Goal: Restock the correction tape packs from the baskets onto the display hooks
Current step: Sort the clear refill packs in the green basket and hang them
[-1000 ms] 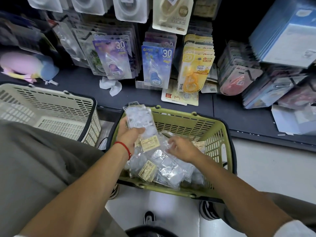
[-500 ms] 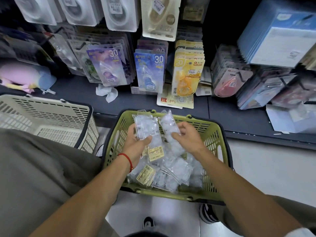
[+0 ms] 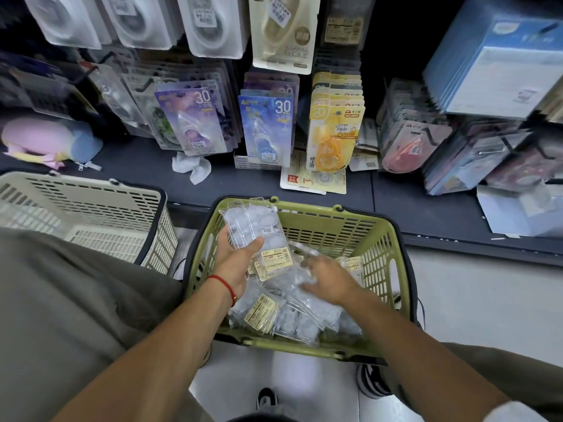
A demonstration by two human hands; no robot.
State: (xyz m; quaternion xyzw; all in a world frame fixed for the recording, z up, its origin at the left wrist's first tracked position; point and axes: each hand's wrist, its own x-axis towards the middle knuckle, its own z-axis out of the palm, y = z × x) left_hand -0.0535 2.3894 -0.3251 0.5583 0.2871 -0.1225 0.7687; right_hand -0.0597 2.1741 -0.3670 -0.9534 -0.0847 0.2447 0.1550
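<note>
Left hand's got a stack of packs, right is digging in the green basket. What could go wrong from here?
1. The left hand holds several slick clear packs in a thumb-over-fingers grip; they could fan out and slip back into the green basket.
2. The right hand reaches into loose overlapping packs and may snag more than one.
3. The hooks above look crowded, so hanging may be fiddly.

Left hand (image 3: 236,263) holds clear correction tape packs (image 3: 256,231) above green basket (image 3: 384,248); right hand (image 3: 327,277) reaches into loose packs (image 3: 292,315) inside.
</note>
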